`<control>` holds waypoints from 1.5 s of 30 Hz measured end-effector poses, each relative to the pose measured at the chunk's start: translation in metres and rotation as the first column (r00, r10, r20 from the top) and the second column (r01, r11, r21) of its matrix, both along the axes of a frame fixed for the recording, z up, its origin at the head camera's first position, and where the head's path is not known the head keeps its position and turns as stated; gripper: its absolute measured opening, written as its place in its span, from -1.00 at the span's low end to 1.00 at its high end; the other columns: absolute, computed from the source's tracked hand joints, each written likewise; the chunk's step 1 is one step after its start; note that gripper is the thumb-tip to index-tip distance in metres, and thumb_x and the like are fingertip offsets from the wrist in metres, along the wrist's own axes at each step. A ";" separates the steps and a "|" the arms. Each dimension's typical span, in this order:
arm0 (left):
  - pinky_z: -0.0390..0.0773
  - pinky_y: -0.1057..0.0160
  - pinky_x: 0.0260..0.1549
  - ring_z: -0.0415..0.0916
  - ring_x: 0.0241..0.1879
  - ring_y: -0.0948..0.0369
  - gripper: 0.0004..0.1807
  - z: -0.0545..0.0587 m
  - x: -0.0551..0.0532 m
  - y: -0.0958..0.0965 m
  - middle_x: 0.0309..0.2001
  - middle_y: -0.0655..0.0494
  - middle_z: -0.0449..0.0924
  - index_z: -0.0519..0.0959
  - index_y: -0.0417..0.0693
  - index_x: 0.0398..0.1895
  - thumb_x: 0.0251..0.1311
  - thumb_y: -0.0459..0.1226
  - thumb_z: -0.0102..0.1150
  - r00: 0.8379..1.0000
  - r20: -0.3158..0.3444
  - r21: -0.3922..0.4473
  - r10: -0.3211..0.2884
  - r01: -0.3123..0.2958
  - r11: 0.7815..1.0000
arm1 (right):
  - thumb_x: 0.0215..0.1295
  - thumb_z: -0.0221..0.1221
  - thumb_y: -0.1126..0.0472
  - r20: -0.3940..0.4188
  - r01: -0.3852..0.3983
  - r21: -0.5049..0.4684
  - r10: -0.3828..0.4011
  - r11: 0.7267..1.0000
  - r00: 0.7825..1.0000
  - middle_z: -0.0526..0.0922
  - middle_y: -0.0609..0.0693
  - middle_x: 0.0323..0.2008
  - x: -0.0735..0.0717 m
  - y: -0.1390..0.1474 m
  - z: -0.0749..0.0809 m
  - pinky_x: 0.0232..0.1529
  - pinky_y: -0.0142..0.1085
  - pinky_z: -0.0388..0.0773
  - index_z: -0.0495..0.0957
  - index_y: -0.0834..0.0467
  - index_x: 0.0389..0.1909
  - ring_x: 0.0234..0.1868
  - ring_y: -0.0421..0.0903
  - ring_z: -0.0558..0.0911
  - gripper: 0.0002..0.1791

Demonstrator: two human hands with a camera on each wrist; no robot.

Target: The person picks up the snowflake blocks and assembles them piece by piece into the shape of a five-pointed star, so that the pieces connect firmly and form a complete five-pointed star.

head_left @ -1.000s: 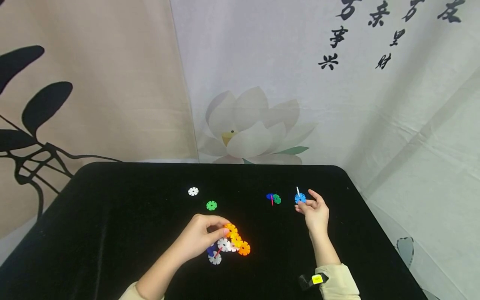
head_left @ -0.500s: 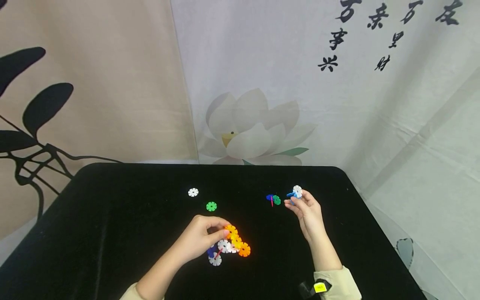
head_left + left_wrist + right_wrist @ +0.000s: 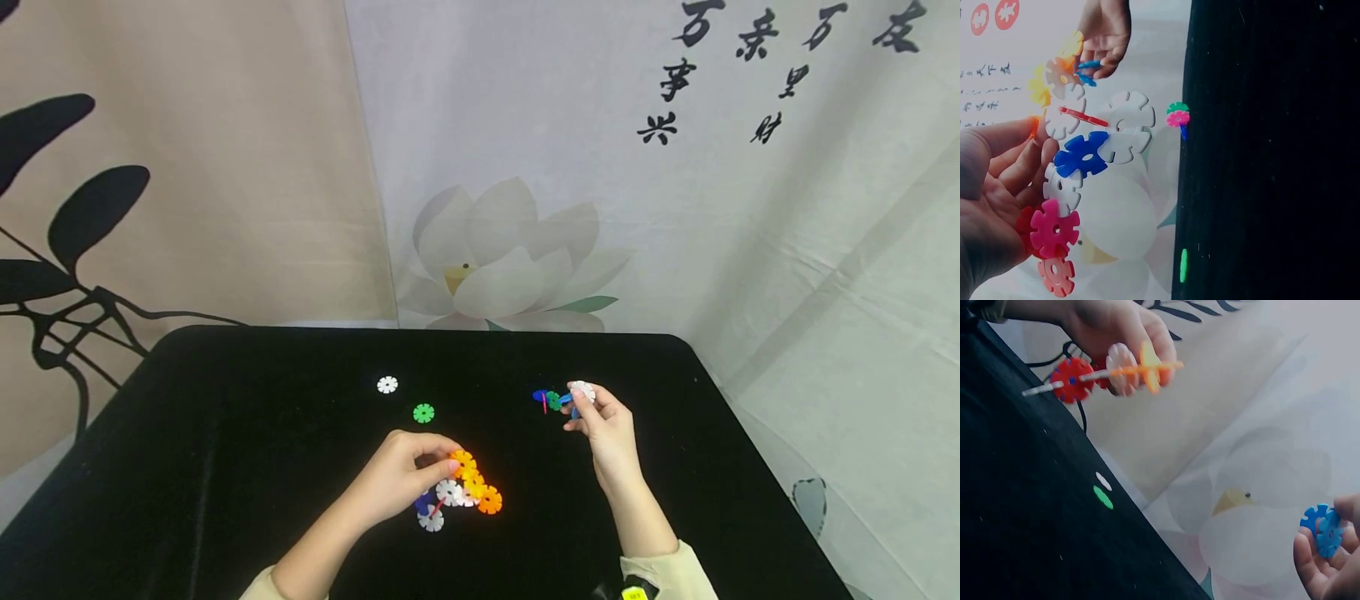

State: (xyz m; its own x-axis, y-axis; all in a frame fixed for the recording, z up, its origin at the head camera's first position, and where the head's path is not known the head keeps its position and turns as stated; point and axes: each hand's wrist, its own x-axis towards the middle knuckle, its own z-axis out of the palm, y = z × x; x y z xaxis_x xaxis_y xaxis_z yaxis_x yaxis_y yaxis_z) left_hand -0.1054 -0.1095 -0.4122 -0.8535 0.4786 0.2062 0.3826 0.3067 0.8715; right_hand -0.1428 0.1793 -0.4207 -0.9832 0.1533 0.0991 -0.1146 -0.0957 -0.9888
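My left hand (image 3: 401, 475) holds a chain of joined snowflake discs (image 3: 474, 482) above the table. Orange, yellow and white discs show from the head; the left wrist view adds a dark blue disc (image 3: 1082, 154), a magenta disc (image 3: 1059, 226) and a red one seen edge-on. Farther right, my right hand (image 3: 618, 437) pinches a small joined piece between thumb and fingers. That piece has a white disc (image 3: 585, 388) and blue discs (image 3: 1330, 534); the fingers hide part of it. Just left of these fingertips is a small cluster with a green disc (image 3: 553, 400), a dark blue one and a pink one.
On the black table (image 3: 262, 433), a loose white disc (image 3: 387, 384) and a loose green disc (image 3: 423, 413) lie beyond my left hand. A printed curtain (image 3: 510, 125) hangs behind the table's far edge.
My right hand has moved left, close to the green and dark blue cluster, and turned its piece so the white disc faces the head camera. The left hand stays nearly still.
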 end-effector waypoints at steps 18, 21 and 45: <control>0.60 0.36 -0.39 0.58 -0.40 0.38 -0.83 0.000 0.006 0.007 -0.33 0.28 0.66 0.69 -0.08 -0.19 0.16 -0.26 0.32 1.000 -0.009 -0.084 0.023 -0.024 0.996 | 0.33 0.15 0.34 -0.113 -0.281 0.183 0.304 0.942 0.946 0.68 0.07 -0.46 0.033 -0.041 0.009 -0.37 -0.26 0.62 0.59 0.46 -0.24 -0.46 0.04 0.61 -0.80; 0.59 0.36 -0.35 0.59 -0.37 0.39 -0.83 -0.001 0.007 0.008 -0.32 0.29 0.67 0.69 -0.07 -0.19 0.16 -0.25 0.32 1.000 -0.006 -0.089 0.019 -0.019 0.996 | 0.32 0.16 0.34 -0.118 -0.296 0.195 0.322 0.935 0.939 0.66 0.10 -0.47 0.036 -0.045 0.008 -0.39 -0.26 0.61 0.60 0.44 -0.26 -0.47 -0.01 0.60 -0.82; 0.59 0.37 -0.37 0.59 -0.41 0.37 -0.86 -0.007 0.008 0.017 -0.37 0.29 0.66 0.69 -0.09 -0.22 0.16 -0.29 0.32 1.000 0.017 -0.076 -0.004 0.006 0.997 | 0.23 0.27 0.29 -0.032 -0.097 0.058 0.099 0.994 0.995 0.70 0.11 -0.37 0.051 -0.070 0.001 -0.38 -0.30 0.62 0.63 0.32 -0.30 -0.43 -0.02 0.63 -0.86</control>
